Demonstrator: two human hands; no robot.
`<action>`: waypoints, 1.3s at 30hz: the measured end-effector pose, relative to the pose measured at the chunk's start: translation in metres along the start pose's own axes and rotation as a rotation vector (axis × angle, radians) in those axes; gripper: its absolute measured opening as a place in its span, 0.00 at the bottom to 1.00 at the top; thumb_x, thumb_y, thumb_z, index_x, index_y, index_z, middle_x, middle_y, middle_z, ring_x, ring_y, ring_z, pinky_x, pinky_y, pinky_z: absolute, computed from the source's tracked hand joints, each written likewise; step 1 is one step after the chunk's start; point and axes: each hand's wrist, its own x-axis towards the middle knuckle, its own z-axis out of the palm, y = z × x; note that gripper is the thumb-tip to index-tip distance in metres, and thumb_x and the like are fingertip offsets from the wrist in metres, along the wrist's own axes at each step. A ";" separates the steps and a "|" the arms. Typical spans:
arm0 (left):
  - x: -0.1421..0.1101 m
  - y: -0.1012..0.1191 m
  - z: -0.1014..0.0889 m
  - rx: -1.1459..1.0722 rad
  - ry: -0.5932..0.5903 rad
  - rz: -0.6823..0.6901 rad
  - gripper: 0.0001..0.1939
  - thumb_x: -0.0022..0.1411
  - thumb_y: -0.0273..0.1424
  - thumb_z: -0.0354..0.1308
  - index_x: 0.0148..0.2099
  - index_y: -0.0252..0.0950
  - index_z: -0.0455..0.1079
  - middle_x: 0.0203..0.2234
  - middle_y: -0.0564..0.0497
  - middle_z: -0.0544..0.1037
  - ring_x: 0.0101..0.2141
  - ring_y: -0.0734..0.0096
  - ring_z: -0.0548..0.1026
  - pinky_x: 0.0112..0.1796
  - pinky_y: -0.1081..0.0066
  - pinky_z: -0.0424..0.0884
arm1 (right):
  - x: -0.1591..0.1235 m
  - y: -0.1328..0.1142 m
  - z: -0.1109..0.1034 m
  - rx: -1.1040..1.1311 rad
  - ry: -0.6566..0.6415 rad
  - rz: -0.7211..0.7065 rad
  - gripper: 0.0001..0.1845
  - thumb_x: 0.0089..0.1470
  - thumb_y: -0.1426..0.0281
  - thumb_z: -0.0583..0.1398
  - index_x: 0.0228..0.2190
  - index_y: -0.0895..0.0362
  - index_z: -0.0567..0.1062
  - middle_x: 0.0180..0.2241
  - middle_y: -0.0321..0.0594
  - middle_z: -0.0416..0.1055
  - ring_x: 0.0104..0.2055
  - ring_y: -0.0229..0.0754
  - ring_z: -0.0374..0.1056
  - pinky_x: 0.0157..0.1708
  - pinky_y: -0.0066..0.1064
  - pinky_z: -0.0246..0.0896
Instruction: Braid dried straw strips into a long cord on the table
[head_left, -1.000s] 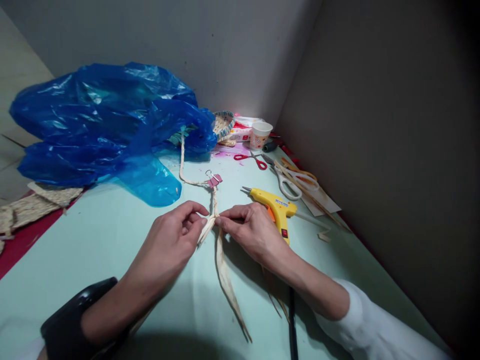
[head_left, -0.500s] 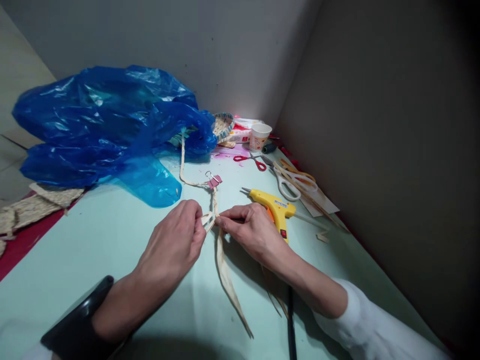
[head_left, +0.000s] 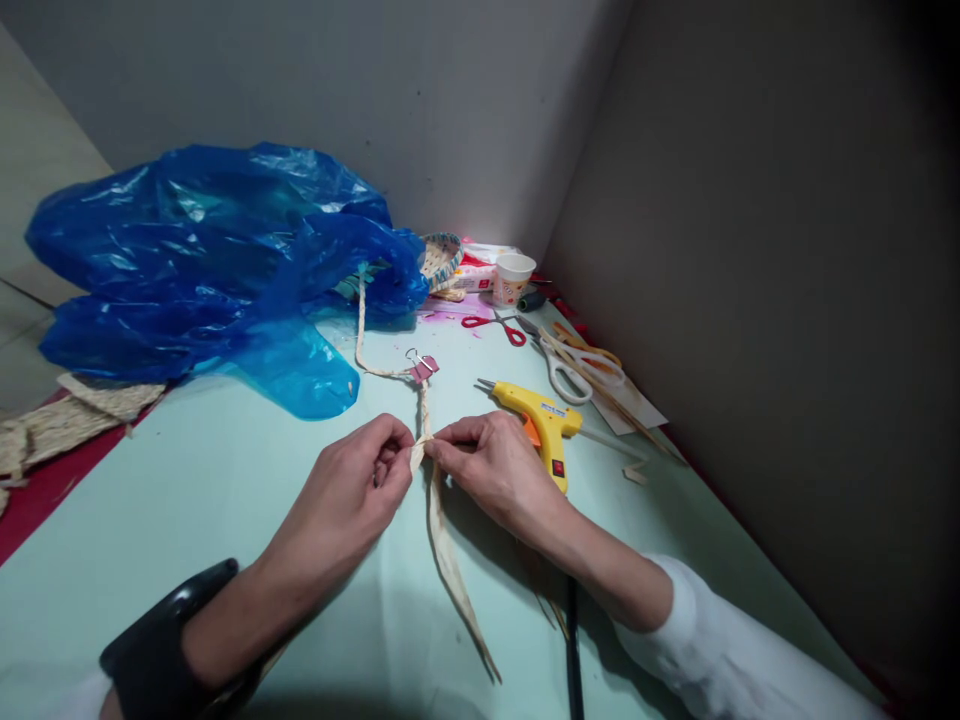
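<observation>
Dial centred on the working end of the pale braid (head_left: 425, 408); twelve points away from the worker. Braid lies on the pale green tabletop (head_left: 337, 620), gripped by a dusky pink binder clip (head_left: 424, 370) at twelve. Beyond the clip it bends off toward eleven, to the edge of a blue plastic bag (head_left: 217, 240) bulking at ten.

Left hand (head_left: 360, 480), at eight: thumb and fingertips pinched together on a short pale strip (head_left: 418, 456). Right hand (head_left: 491, 465), between three and four: thumb and forefinger clamped on the braid's end. Hands near each other, braid between. A longer loose strip (head_left: 450, 560) trails toward six.

Yellow glue gun (head_left: 540, 405) just beyond the right hand, between two and three. Red-handled scissors (head_left: 495, 325), paper cup (head_left: 514, 280) behind, both at one. White-handled scissors (head_left: 564, 375), at two.
</observation>
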 end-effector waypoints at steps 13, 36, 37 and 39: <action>-0.004 0.002 0.001 0.052 0.013 -0.039 0.03 0.61 0.31 0.50 0.35 0.40 0.63 0.24 0.57 0.72 0.25 0.71 0.70 0.29 0.72 0.62 | 0.000 0.000 0.000 0.034 -0.014 0.006 0.16 0.53 0.69 0.55 0.20 0.62 0.77 0.17 0.30 0.57 0.22 0.32 0.47 0.23 0.28 0.40; -0.002 -0.004 0.006 -0.152 0.017 -0.062 0.03 0.63 0.30 0.49 0.37 0.41 0.64 0.21 0.59 0.72 0.24 0.73 0.72 0.28 0.73 0.65 | 0.002 0.005 0.003 0.207 -0.081 0.077 0.15 0.53 0.67 0.56 0.27 0.58 0.82 0.17 0.32 0.61 0.22 0.33 0.49 0.22 0.27 0.44; -0.001 -0.004 0.006 -0.151 0.024 -0.058 0.03 0.63 0.30 0.49 0.37 0.41 0.64 0.21 0.59 0.72 0.24 0.73 0.71 0.27 0.73 0.64 | 0.002 0.005 0.003 0.218 -0.081 0.083 0.15 0.53 0.67 0.56 0.27 0.58 0.82 0.17 0.32 0.62 0.22 0.33 0.49 0.22 0.26 0.44; 0.000 -0.006 0.006 -0.169 0.033 -0.060 0.03 0.62 0.29 0.50 0.37 0.41 0.63 0.22 0.58 0.72 0.24 0.73 0.71 0.27 0.73 0.64 | 0.002 0.005 0.003 0.253 -0.084 0.095 0.15 0.52 0.66 0.56 0.27 0.58 0.82 0.18 0.32 0.62 0.22 0.33 0.50 0.22 0.26 0.44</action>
